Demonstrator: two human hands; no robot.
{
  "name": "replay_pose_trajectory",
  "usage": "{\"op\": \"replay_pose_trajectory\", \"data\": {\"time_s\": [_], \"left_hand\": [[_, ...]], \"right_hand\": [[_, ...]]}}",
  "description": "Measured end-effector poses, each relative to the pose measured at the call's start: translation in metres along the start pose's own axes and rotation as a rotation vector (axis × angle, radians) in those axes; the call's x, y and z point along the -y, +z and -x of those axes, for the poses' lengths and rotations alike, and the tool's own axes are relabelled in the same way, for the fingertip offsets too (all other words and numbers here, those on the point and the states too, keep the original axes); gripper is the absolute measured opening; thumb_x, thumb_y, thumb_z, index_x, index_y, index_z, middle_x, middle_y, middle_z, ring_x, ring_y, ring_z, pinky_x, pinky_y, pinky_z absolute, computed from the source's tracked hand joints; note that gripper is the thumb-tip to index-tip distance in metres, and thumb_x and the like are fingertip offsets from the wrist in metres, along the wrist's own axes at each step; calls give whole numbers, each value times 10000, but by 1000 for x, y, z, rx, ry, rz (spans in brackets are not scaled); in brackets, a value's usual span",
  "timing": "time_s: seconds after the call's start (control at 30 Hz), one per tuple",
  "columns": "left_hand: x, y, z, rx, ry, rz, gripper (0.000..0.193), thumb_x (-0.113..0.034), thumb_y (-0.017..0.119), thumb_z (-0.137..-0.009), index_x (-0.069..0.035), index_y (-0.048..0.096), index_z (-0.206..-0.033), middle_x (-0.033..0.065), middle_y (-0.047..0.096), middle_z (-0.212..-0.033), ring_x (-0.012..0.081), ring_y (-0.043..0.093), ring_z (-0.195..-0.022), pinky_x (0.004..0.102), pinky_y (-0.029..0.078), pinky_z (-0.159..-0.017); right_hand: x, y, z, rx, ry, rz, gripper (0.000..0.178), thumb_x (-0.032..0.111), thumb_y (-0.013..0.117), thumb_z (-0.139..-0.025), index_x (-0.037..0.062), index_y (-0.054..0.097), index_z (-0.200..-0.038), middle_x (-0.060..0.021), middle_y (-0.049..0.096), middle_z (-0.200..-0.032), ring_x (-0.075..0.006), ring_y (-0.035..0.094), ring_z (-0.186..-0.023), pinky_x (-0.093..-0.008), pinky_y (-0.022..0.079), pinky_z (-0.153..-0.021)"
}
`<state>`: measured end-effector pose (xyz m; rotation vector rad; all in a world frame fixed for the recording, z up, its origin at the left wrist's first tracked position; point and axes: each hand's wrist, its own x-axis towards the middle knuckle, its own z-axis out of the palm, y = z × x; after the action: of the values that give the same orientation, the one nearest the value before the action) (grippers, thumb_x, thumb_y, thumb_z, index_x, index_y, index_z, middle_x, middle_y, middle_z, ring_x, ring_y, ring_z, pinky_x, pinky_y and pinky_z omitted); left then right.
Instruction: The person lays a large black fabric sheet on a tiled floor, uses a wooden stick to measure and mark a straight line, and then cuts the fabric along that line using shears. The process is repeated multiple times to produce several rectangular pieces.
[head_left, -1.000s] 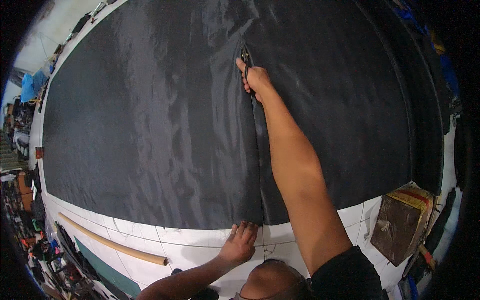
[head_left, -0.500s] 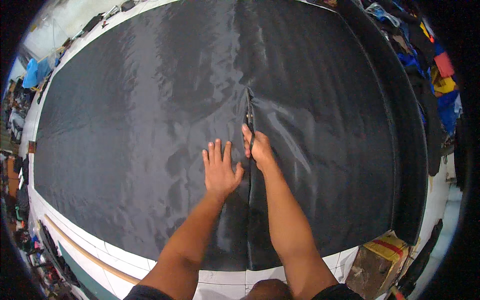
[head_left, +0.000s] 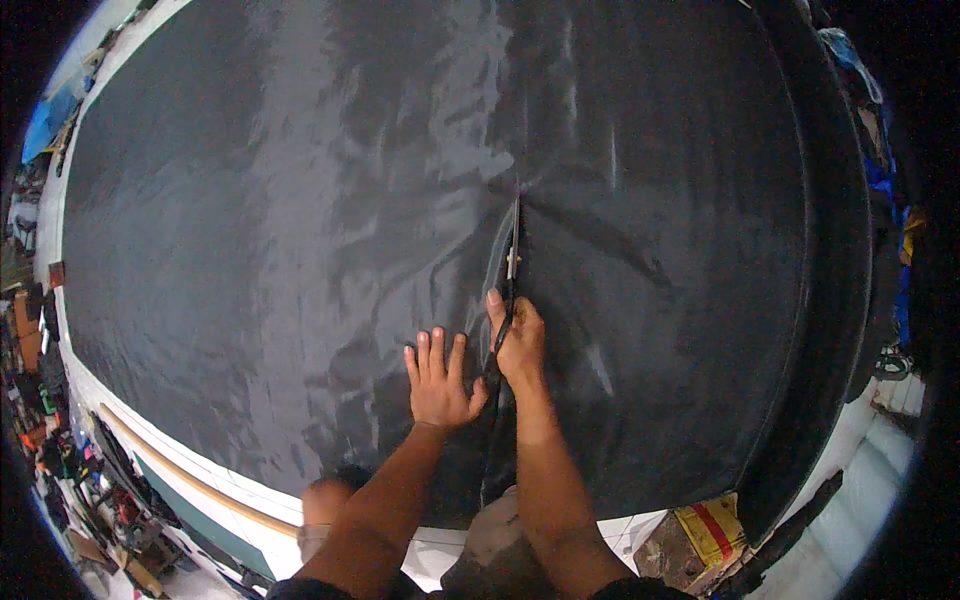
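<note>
A wide sheet of shiny black fabric (head_left: 300,250) spreads over the floor. My right hand (head_left: 522,345) grips a pair of scissors (head_left: 514,240) by the dark handles, thumb on the left side. Their blades point away from me at the far end of a long slit that runs back toward the near edge. Creases fan out around the blade tips. Just left of the slit, my left hand (head_left: 445,395) lies flat on the fabric with fingers spread, holding nothing.
The fabric's right side has a folded or rolled band (head_left: 850,260). At the near right stands a brown and yellow box (head_left: 700,535). A long wooden strip (head_left: 200,470) lies at the lower left on white tiles. Assorted clutter (head_left: 95,480) lines the left side.
The view has shifted forward, and my legs now show at the lower edge. Both hands appear lower in the picture. More of the scissor blades shows, still at the slit's far end.
</note>
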<state>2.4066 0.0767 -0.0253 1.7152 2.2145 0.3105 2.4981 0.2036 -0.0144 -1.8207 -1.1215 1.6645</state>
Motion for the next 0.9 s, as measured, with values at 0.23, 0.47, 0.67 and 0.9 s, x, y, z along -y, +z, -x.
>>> {"op": "replay_pose_trajectory", "data": {"time_s": [0.23, 0.47, 0.67, 0.9], "left_hand": [[7, 11, 5, -35, 31, -41, 707, -411, 595, -767, -87, 465, -1381, 232, 327, -1480, 445, 250, -1397, 632, 153, -1124], [4, 11, 4, 10, 9, -55, 695, -413, 591, -769, -75, 481, -1365, 249, 345, -1463, 466, 261, -1388, 654, 170, -1109], [7, 11, 6, -16, 42, -48, 679, -427, 568, -800, -62, 479, -1365, 262, 348, -1456, 488, 280, -1369, 671, 190, -1091], [5, 13, 9, -22, 40, -28, 654, -430, 579, -809, -69, 498, -1348, 264, 360, -1440, 489, 270, -1372, 667, 175, -1100]], "right_hand": [[71, -1, -79, 2, -37, 36, 460, 466, 646, -900, 13, 601, -839, -72, 607, -746, -200, 554, -707, -338, 444, -702], [62, 6, -106, -60, -190, -29, 438, 464, 651, -902, 102, 500, -706, 29, 443, -530, -88, 426, -421, -268, 335, -418], [127, 10, -179, 17, -226, -42, 509, 545, 641, -871, 113, 479, -657, 10, 449, -519, -118, 421, -428, -291, 324, -427], [184, 19, -275, -113, -260, 107, 578, 579, 649, -831, 18, 554, -726, -138, 555, -713, -264, 539, -642, -372, 425, -610]]}}
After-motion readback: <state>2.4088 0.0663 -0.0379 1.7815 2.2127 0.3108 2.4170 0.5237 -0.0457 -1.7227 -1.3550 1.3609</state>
